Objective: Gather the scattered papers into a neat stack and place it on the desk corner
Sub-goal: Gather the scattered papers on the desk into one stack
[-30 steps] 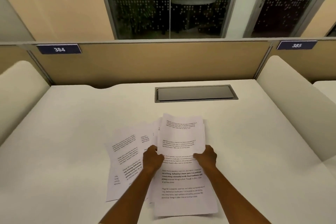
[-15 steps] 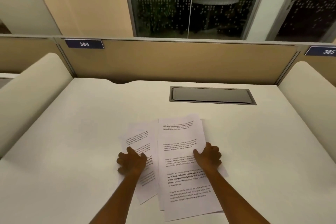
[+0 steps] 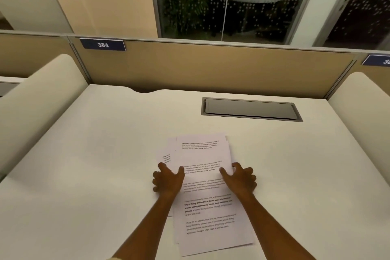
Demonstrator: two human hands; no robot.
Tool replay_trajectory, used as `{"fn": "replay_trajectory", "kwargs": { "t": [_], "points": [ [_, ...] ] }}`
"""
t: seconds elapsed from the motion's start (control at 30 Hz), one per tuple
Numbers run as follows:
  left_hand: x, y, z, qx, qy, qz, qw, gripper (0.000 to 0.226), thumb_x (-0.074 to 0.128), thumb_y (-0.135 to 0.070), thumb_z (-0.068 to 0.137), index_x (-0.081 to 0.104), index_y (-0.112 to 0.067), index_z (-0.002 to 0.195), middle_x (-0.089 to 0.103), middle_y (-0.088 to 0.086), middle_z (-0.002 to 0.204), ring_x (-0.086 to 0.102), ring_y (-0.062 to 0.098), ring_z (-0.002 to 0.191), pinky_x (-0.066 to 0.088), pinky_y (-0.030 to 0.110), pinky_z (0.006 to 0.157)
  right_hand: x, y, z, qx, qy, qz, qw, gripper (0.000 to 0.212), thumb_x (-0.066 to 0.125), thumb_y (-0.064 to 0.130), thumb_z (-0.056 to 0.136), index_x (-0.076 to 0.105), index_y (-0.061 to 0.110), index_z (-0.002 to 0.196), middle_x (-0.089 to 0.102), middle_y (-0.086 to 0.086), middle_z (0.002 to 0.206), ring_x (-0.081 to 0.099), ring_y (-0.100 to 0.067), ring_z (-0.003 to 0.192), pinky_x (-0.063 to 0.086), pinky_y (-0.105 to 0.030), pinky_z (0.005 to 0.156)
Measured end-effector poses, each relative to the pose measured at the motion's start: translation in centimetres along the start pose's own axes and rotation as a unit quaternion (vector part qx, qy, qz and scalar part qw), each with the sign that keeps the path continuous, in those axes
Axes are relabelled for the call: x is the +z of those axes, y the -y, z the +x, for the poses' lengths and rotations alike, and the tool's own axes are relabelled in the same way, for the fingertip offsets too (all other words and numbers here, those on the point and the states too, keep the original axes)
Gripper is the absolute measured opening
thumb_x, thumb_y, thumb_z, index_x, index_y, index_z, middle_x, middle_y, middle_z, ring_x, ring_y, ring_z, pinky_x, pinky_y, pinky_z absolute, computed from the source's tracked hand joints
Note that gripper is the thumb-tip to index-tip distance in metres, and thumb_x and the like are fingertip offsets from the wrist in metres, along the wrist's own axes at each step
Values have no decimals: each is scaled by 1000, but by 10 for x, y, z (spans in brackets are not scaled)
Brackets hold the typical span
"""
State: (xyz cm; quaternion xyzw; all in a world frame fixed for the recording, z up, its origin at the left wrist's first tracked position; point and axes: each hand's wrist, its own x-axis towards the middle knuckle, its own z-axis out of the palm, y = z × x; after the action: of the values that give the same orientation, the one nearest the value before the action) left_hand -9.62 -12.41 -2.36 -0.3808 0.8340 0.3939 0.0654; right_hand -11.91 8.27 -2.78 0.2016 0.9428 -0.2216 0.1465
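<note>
Head view of a white counter (image 3: 84,164) in a study carrel. The papers (image 3: 207,194), printed sheets with short text paragraphs, lie near the middle of the counter, closer to its near edge, overlapped into a rough pile. The top sheet runs lengthwise away from the viewer, slightly turned. Edges of lower sheets stick out along the left side and at the far left corner, so the pile is not yet squared.

The left hand (image 3: 167,181) sits at the pile's left edge. Its thumb lies over the top sheet, and its curled fingers rest on the counter beside the protruding lower sheets; the left grip thus closes on the papers' left margin. The right hand (image 3: 240,181) sits at the right edge, mirror-like: thumb on the top sheet, fingers curled down past the paper edge. The right grip likewise holds the papers by the side. Both forearms reach in from the bottom of the view, one on each side of the pile.

A grey hatch (image 3: 251,110) is set flush into the counter beyond the papers, well apart from them. A tan partition (image 3: 211,67) closes the far side and bears a blue tag (image 3: 103,44) marked 384. Rounded cream dividers (image 3: 40,99) flank the counter. Behind the partition stands a dotted glass wall (image 3: 228,4).
</note>
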Motion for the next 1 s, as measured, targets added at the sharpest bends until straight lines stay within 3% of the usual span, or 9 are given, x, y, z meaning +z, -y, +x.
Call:
{"fn": "replay_trajectory", "kwargs": {
  "t": [0.23,0.4,0.53,0.83,1.0],
  "points": [
    [2,-7,-7,14,33,-95,995,66,66,-46,84,38,-11,132,49,20,130,48,39,121,46,47,99,13,24,-11,1,36,99,994,76,53,66,82,39,19,141,46,-14,135,47,-35,124,44,-43,98],
    [-4,-3,-7,-10,-11,-58,998,57,63,-39,87,40,-7,128,49,22,126,48,41,118,46,48,94,11,17,-10,26,-14,41,999,67,49,61,86,47,17,136,47,-13,131,45,-32,122,42,-43,99],
    [0,-7,-10,-9,3,-78,997,52,60,-35,89,40,-5,127,48,25,125,51,43,115,47,48,96,12,13,-11,37,-44,41,998,61,53,56,87,49,12,129,48,-14,126,47,-32,119,44,-43,97],
    [4,-22,-10,-19,71,-95,993,73,66,-45,83,32,-6,134,46,25,132,51,43,118,46,50,102,10,24,-6,52,-14,72,996,74,44,66,86,47,6,130,53,-18,128,51,-35,118,43,-41,97],
    [3,-22,-5,-35,88,-177,980,66,74,-41,77,32,-10,117,55,19,127,56,38,114,50,49,98,8,24,-3,58,14,118,991,73,43,66,87,51,4,125,61,-14,122,60,-30,110,49,-37,88]
  ]
}}
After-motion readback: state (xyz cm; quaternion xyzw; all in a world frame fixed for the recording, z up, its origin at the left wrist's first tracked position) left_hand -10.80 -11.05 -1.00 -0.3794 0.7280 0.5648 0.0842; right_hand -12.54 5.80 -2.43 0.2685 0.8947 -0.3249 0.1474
